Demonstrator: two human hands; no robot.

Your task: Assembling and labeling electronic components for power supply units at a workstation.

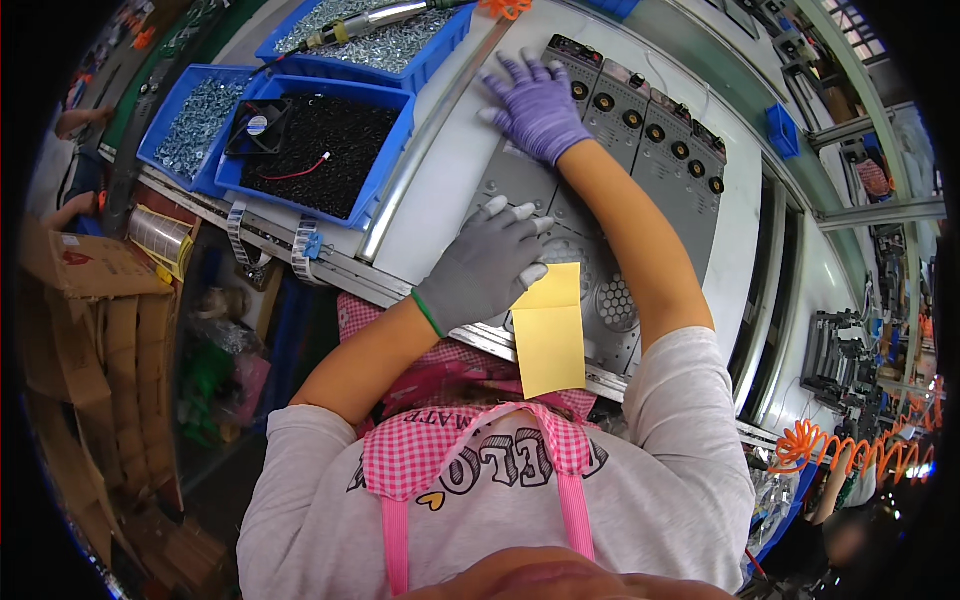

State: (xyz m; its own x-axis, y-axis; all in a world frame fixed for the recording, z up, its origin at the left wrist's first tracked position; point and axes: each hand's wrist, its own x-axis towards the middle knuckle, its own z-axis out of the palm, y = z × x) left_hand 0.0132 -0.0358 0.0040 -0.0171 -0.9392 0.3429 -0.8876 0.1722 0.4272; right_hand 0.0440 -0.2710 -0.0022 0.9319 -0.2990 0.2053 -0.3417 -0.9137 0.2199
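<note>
Several grey sheet-metal panels (655,193) lie side by side on the white work surface. Round black-rimmed fittings line their far part, and a honeycomb vent (617,303) shows nearer me. My right hand (540,108), in a striped purple glove, rests with spread fingers at the far left corner of the panels. Gloved in grey with pale fingertips, my left hand (488,262) lies open over their near left part. A creased yellow sheet of paper (552,345) hangs by its fingertips; whether they touch it I cannot tell.
Left of the panels stand blue bins of black screws (335,160), silvery screws (200,125) and more fasteners. A small black fan (257,126) and a power screwdriver (370,22) lie across bins. Cardboard boxes (110,330) are at lower left; a coiled orange hose (850,445) hangs right.
</note>
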